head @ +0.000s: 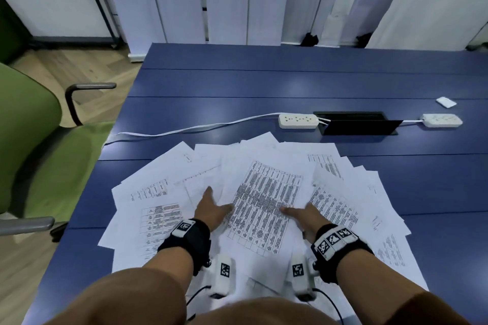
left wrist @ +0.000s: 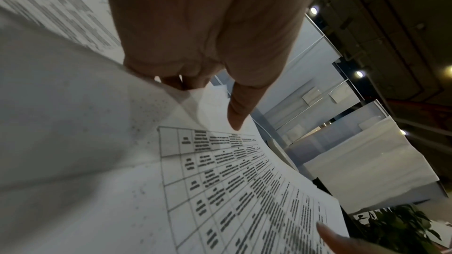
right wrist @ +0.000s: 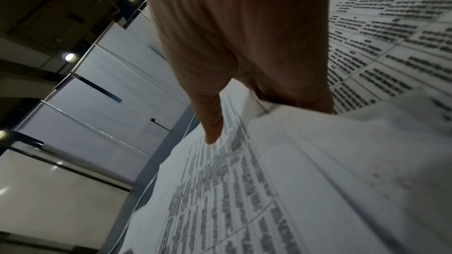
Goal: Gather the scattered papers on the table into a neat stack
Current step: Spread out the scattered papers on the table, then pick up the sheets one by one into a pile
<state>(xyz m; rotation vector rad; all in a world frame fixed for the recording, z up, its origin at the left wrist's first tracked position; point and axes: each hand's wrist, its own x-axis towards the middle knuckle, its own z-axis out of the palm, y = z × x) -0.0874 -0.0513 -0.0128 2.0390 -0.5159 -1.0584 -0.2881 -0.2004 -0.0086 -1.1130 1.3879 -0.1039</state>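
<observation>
1. The papers (head: 258,200) lie fanned out and overlapping on the blue table (head: 264,76), spread along its near edge from close to the left edge across to the right; they are not yet stacked.
2. On top, in the middle of the fan, sits a sheet with a printed grid (head: 264,206), tilted, lying between the two hands.
3. The left hand (head: 211,208) rests on the papers at the left side of that sheet, thumb spread out to the right and touching its edge. In the left wrist view its fingers (left wrist: 171,76) are tucked under a lifted paper edge while the thumb (left wrist: 238,111) points straight over the grid.
4. The right hand (head: 303,215) lies on the papers at the sheet's right side, thumb stretched left onto the print. In the right wrist view its fingers (right wrist: 293,96) go under a raised sheet; how far they curl I cannot tell.
5. Towards the far edge, two white power strips (head: 298,121) flank a black cable box (head: 356,124), and a cord (head: 184,129) runs off to the left edge.
6. A green chair (head: 34,140) stands beside the left edge.
</observation>
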